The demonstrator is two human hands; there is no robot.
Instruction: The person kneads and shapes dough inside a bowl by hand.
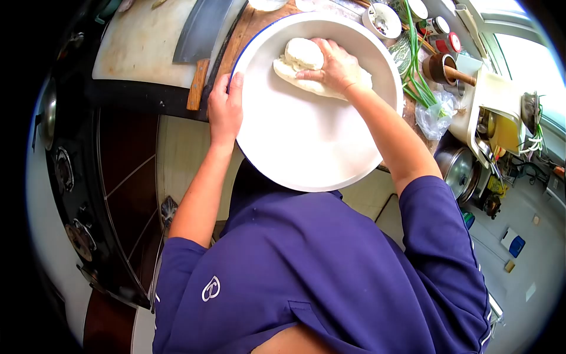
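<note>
A large white basin [306, 141] with a blue rim sits at the counter's edge, tilted toward me. Inside, near its far side, lies a pale lump of dough [303, 54], with a rounded part on top of a longer, flatter part. My right hand [336, 68] presses on the dough's right part, fingers over its far side and thumb toward the left. My left hand [226, 109] grips the basin's left rim, thumb inside the wall and fingers outside.
A cleaver [200, 35] lies on a cutting board [138, 47] at the left. Right of the basin are a small bowl [382, 22], green onions [415, 74], jars, a wooden mortar [439, 68], a plastic bag [435, 115] and a dish rack. A stove stands far left.
</note>
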